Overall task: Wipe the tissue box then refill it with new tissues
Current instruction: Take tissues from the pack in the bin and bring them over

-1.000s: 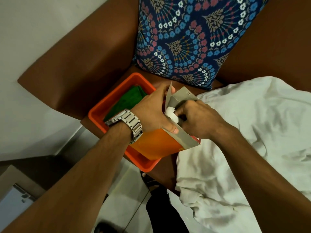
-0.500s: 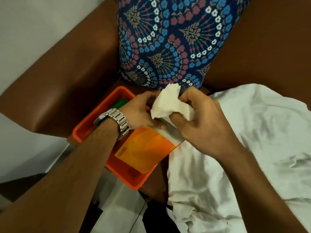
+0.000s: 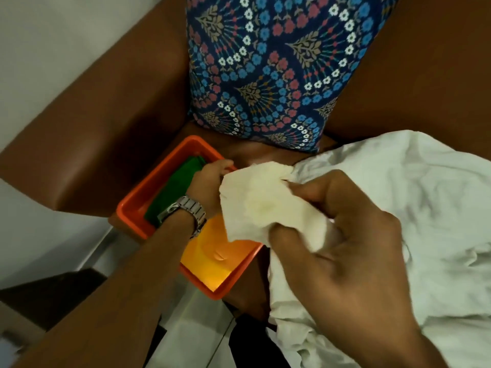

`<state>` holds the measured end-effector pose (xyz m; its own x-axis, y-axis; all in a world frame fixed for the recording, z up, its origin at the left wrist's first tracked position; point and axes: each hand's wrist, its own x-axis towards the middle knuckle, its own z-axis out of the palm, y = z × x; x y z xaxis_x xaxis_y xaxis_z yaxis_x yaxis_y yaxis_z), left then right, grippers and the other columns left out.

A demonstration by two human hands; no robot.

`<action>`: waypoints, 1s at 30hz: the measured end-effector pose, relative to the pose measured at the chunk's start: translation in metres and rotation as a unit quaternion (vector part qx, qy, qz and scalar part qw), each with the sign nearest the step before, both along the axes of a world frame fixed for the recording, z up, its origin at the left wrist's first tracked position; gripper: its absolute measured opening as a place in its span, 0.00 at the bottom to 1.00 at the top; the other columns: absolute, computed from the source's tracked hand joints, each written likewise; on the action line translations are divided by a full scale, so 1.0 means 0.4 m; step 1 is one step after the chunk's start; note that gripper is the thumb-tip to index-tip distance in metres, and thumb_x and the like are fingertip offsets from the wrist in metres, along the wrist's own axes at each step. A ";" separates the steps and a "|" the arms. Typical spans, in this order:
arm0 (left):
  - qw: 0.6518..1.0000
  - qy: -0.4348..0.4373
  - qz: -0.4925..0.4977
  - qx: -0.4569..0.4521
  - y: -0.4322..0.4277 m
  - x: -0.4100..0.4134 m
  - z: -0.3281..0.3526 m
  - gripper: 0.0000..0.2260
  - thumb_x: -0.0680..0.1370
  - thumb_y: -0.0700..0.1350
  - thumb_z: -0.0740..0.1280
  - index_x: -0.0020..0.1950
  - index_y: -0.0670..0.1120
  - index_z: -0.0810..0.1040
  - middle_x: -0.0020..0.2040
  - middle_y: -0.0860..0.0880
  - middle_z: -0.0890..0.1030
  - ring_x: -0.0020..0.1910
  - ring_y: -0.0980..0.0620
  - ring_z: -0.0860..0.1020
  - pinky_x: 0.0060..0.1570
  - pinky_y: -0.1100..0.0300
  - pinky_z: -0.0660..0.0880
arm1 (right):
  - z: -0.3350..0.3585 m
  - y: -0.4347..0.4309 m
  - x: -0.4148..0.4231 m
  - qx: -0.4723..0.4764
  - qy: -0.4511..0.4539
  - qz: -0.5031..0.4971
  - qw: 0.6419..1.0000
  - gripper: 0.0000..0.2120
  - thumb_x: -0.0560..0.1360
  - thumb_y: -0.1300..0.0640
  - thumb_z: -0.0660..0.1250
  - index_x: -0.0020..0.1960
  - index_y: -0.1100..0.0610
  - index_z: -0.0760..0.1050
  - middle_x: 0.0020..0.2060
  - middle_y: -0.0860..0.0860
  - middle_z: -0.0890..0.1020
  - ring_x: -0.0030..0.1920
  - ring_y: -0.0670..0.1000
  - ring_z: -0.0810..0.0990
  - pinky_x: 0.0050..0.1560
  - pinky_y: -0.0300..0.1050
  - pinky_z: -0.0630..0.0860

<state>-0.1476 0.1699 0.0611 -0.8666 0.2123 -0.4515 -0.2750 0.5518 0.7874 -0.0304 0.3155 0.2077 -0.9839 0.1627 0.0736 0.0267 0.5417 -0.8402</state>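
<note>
Right hand [image 3: 353, 251] gripping tissue [image 3: 263, 205], above tissue box [image 3: 220, 253]

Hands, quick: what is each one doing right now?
Left hand: closed on the orange tissue box in the orange tray.
Right hand: closed, pinching a wad of white tissue.

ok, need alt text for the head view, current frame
A right hand holds a crumpled white tissue up close to the camera, while the left hand, with a metal wristwatch, reaches into an orange tray holding an orange tissue box and a green cloth. The tray sits on a brown sofa beside a white cloth and patterned blue cushion.
</note>
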 end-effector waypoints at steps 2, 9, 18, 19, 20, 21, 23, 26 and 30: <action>0.996 0.032 0.077 0.009 -0.050 0.019 0.010 0.18 0.75 0.28 0.66 0.63 0.39 0.77 0.60 0.41 0.79 0.62 0.43 0.77 0.65 0.46 0.72 | 0.008 -0.011 0.018 -0.049 -0.027 -0.005 0.998 0.06 0.68 0.55 0.72 0.44 0.49 0.77 0.38 0.39 0.84 0.38 0.38 0.83 0.33 0.28 0.74; 0.982 0.066 0.078 0.158 -0.292 0.154 0.219 0.14 0.77 0.58 0.65 0.54 0.51 0.84 0.50 0.54 0.86 0.52 0.61 0.82 0.52 0.64 0.78 | 0.016 -0.150 0.067 -0.152 -0.133 0.166 0.965 0.09 0.69 0.62 0.76 0.39 0.54 0.77 0.30 0.48 0.81 0.29 0.39 0.77 0.29 0.30 0.71; 0.893 -0.286 0.185 0.294 -0.680 0.616 0.164 0.47 0.64 0.77 0.62 0.56 0.33 0.79 0.55 0.39 0.78 0.51 0.40 0.76 0.55 0.51 0.67 | -0.098 -0.496 0.182 -0.255 -0.253 0.294 0.886 0.07 0.67 0.61 0.72 0.36 0.51 0.76 0.30 0.53 0.81 0.31 0.49 0.80 0.29 0.35 0.73; 0.871 -0.298 0.226 0.318 -0.737 0.676 0.144 0.52 0.62 0.78 0.64 0.59 0.30 0.76 0.57 0.36 0.76 0.53 0.37 0.74 0.56 0.47 0.67 | -0.127 -0.539 0.202 -0.268 -0.281 0.295 0.873 0.07 0.67 0.61 0.72 0.36 0.50 0.77 0.33 0.52 0.83 0.33 0.50 0.83 0.31 0.37 0.75; 0.860 -0.298 0.261 0.321 -0.787 0.736 0.129 0.52 0.59 0.78 0.66 0.62 0.33 0.77 0.58 0.35 0.78 0.54 0.36 0.76 0.59 0.43 0.69 | -0.158 -0.582 0.222 -0.274 -0.312 0.293 0.861 0.07 0.67 0.60 0.72 0.37 0.48 0.78 0.36 0.52 0.86 0.36 0.51 0.85 0.33 0.39 0.78; 0.852 -0.286 0.295 0.326 -0.823 0.789 0.113 0.48 0.57 0.78 0.68 0.60 0.40 0.81 0.59 0.37 0.81 0.55 0.37 0.80 0.61 0.43 0.73 | -0.189 -0.619 0.240 -0.274 -0.341 0.287 0.852 0.06 0.66 0.58 0.72 0.37 0.47 0.79 0.39 0.52 0.87 0.39 0.52 0.86 0.35 0.41 0.80; 0.827 -0.242 0.374 0.344 -0.883 0.904 0.088 0.39 0.57 0.75 0.71 0.56 0.49 0.85 0.55 0.42 0.85 0.51 0.43 0.84 0.53 0.48 0.79 | -0.251 -0.703 0.289 -0.277 -0.395 0.270 0.833 0.05 0.65 0.55 0.72 0.37 0.46 0.80 0.42 0.52 0.87 0.42 0.52 0.86 0.40 0.46 0.81; 0.773 -0.163 0.483 0.376 -0.942 1.043 0.051 0.30 0.60 0.67 0.76 0.55 0.50 0.85 0.53 0.46 0.86 0.50 0.47 0.84 0.46 0.52 0.81 | -0.330 -0.804 0.359 -0.292 -0.451 0.224 0.813 0.05 0.69 0.57 0.73 0.44 0.50 0.80 0.45 0.53 0.87 0.49 0.56 0.86 0.49 0.55 0.82; 0.693 -0.100 0.580 0.417 -1.007 1.147 -0.020 0.25 0.66 0.50 0.79 0.62 0.47 0.82 0.61 0.44 0.82 0.60 0.45 0.81 0.49 0.50 0.82 | -0.412 -0.930 0.413 -0.296 -0.490 0.193 0.797 0.07 0.74 0.57 0.71 0.51 0.54 0.78 0.43 0.51 0.87 0.46 0.53 0.87 0.43 0.48 0.84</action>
<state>0.3111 -0.2327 0.0532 -0.6106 -0.3147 -0.7267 -0.3024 -0.7554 0.5813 0.1350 -0.0567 0.0430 -0.5079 -0.4440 -0.7382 0.7539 0.1854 -0.6302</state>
